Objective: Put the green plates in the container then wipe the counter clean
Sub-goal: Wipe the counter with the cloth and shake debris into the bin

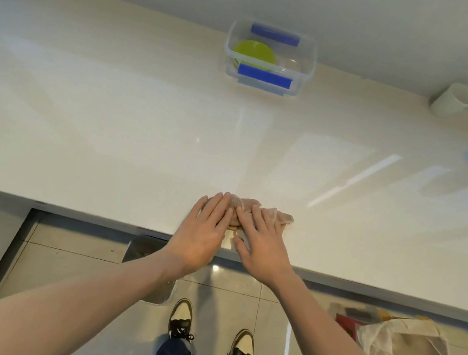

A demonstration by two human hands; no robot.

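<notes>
Green plates (pixel 254 54) lay in container (pixel 269 57); wiping stage: left hand (pixel 202 233) and right hand (pixel 262 244), spread flat, pressed cloth (pixel 255 211) near counter (pixel 112 127) edge; next move probably needed outward sweeps.

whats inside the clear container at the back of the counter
Green plates lie stacked in the left part of the container. How many cannot be told: the top one and the blue clip cover the rest.

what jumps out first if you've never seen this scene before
Both hands, left and right, press flat on a crumpled cloth at the counter's near edge. Against the far wall, a clear container with blue clips holds the green plates. A white cup lies tipped at far right.
</notes>
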